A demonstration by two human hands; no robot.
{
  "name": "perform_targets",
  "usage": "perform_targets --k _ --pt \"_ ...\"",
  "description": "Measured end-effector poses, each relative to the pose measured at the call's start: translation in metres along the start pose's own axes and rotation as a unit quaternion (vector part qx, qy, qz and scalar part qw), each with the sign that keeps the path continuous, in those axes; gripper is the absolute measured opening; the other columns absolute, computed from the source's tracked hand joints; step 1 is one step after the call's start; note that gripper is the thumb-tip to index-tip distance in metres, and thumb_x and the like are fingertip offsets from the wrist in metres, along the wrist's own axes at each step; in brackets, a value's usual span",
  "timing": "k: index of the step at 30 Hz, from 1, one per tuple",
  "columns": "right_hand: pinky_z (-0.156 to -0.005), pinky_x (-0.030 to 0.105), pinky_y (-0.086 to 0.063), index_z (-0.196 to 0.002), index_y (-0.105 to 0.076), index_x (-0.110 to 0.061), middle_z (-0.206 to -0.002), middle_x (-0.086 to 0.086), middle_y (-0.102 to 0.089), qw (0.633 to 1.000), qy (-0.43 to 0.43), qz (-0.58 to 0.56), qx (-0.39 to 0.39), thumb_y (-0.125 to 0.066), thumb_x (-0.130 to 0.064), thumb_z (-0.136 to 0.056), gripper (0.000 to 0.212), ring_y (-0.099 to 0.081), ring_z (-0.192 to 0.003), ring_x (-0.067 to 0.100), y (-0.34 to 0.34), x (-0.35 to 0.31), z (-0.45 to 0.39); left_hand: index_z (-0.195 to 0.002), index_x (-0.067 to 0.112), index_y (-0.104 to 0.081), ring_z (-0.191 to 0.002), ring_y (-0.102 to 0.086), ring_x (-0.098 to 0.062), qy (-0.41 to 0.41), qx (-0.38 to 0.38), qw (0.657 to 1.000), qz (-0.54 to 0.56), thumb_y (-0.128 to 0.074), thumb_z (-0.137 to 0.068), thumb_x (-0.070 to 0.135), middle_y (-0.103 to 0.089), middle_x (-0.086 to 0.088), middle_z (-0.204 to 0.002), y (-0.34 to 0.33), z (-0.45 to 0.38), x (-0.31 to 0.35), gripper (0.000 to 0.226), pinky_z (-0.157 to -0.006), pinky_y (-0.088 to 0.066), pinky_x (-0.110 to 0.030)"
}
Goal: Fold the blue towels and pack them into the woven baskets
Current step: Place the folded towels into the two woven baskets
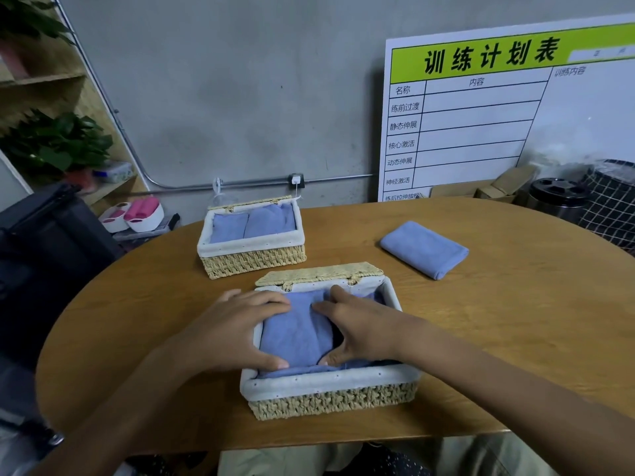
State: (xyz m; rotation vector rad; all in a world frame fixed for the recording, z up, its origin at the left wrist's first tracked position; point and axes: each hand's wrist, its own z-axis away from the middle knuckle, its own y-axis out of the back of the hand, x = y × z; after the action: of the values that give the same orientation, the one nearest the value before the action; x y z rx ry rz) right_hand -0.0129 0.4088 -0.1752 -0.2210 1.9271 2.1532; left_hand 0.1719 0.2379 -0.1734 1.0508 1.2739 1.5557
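Note:
A woven basket (330, 400) with a white liner stands near the table's front edge, its lid tipped back. Inside lies a folded blue towel (295, 331). My left hand (237, 328) holds the towel's left side, thumb along its near edge and fingers spread over the far edge. My right hand (357, 324) grips its right side, thumb low and fingers reaching the far end. A second woven basket (254, 259) farther back holds two folded blue towels (254, 221). One more folded blue towel (424, 249) lies on the table to the right.
The oval wooden table (498, 338) has bare surface at the right and left. A whiteboard chart (481, 115) leans on the wall behind. A black bin (556, 197) and checked basket (611, 207) stand at the right. A black bag (44, 255) sits at left.

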Motion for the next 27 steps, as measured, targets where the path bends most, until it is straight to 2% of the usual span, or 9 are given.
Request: perform_targets --k 4,6,8,11,14,19,21,24,27 --pt "-0.082 0.041 -0.047 -0.139 -0.041 -0.013 -0.114 0.002 -0.035 1.0 0.002 -0.01 0.005 -0.077 -0.05 -0.08 0.079 -0.053 -0.092 0.025 0.002 0.0 0.0 -0.153 0.047 -0.021 -0.132 -0.002 0.017 0.01 -0.025 1.0 -0.006 -0.027 -0.048 0.101 -0.011 0.036 -0.154 0.004 0.002 0.004 0.119 -0.114 0.003 -0.026" --pt "-0.079 0.033 -0.041 -0.143 -0.04 -0.016 -0.11 -0.004 -0.033 0.998 0.002 -0.057 0.011 -0.078 -0.052 -0.077 0.084 -0.047 -0.091 0.016 0.003 0.004 0.001 -0.153 0.047 -0.022 -0.131 -0.003 0.017 0.014 -0.028 1.0 0.001 -0.031 -0.048 0.099 -0.012 0.035 -0.155 0.005 0.0 0.006 0.118 -0.113 0.002 -0.026" --pt "-0.08 0.028 -0.035 -0.146 -0.039 -0.018 -0.11 -0.007 -0.033 0.996 0.0 -0.091 0.019 -0.08 -0.052 -0.075 0.088 -0.041 -0.092 0.011 0.004 0.007 0.003 -0.152 0.047 -0.025 -0.131 -0.006 0.018 0.018 -0.025 0.999 0.015 -0.045 -0.053 0.098 -0.014 0.032 -0.158 0.005 -0.001 0.005 0.114 -0.115 -0.004 -0.027" --pt "-0.087 0.026 -0.035 -0.149 -0.037 -0.016 -0.114 -0.006 -0.036 0.994 -0.002 -0.11 0.024 -0.081 -0.051 -0.075 0.093 -0.042 -0.102 0.012 0.0 0.01 0.003 -0.152 0.045 -0.028 -0.131 -0.011 0.016 0.02 -0.016 0.999 0.02 -0.063 -0.067 0.083 -0.018 0.027 -0.16 0.003 -0.002 0.004 0.1 -0.115 -0.011 -0.027" --pt "-0.094 0.024 -0.036 -0.15 -0.037 -0.015 -0.124 0.0 -0.042 0.992 -0.009 -0.12 0.032 -0.082 -0.05 -0.074 0.095 -0.045 -0.118 0.017 -0.003 0.014 0.001 -0.152 0.044 -0.029 -0.13 -0.011 0.016 0.019 -0.016 1.0 0.016 -0.067 -0.073 0.075 -0.018 0.027 -0.159 0.005 -0.002 0.006 0.093 -0.109 -0.012 -0.022" --pt "-0.097 0.026 -0.037 -0.149 -0.04 -0.017 -0.129 0.003 -0.045 0.991 -0.015 -0.121 0.046 -0.082 -0.048 -0.075 0.09 -0.045 -0.121 0.018 -0.009 0.013 0.002 -0.152 0.042 -0.029 -0.142 -0.021 0.005 0.018 -0.015 1.0 -0.001 -0.069 -0.079 0.067 -0.021 0.027 -0.158 0.009 -0.001 0.015 0.087 -0.106 -0.016 -0.023" --pt "-0.088 0.022 -0.036 -0.143 -0.048 -0.017 -0.116 -0.003 -0.047 0.991 -0.006 -0.117 0.059 -0.082 -0.046 -0.076 0.081 -0.047 -0.108 0.012 -0.003 0.014 0.004 -0.152 0.04 -0.03 -0.142 -0.023 0.005 0.014 -0.024 0.999 -0.017 -0.068 -0.08 0.066 -0.022 0.029 -0.155 0.012 -0.001 0.018 0.086 -0.106 -0.018 -0.023" --pt "-0.071 0.019 -0.042 -0.114 -0.068 -0.016 -0.094 -0.002 -0.062 0.97 -0.011 -0.173 0.171 -0.081 -0.031 -0.081 0.039 -0.054 -0.08 0.003 0.022 0.038 0.013 -0.139 0.042 -0.05 -0.134 -0.033 0.008 0.007 -0.022 1.0 -0.005 -0.065 -0.081 0.066 -0.037 0.034 -0.142 0.024 -0.004 0.015 0.064 -0.108 -0.025 -0.026" --pt "-0.066 0.02 -0.04 -0.093 -0.072 -0.008 -0.085 0.001 -0.067 0.922 -0.103 -0.198 0.316 -0.073 -0.013 -0.087 0.008 -0.055 -0.067 -0.001 0.045 0.105 0.021 -0.11 0.036 -0.071 -0.104 -0.056 0.007 -0.004 0.083 0.991 0.108 -0.065 -0.09 0.051 -0.064 0.025 -0.11 0.049 -0.022 0.028 0.026 -0.094 -0.049 -0.028"
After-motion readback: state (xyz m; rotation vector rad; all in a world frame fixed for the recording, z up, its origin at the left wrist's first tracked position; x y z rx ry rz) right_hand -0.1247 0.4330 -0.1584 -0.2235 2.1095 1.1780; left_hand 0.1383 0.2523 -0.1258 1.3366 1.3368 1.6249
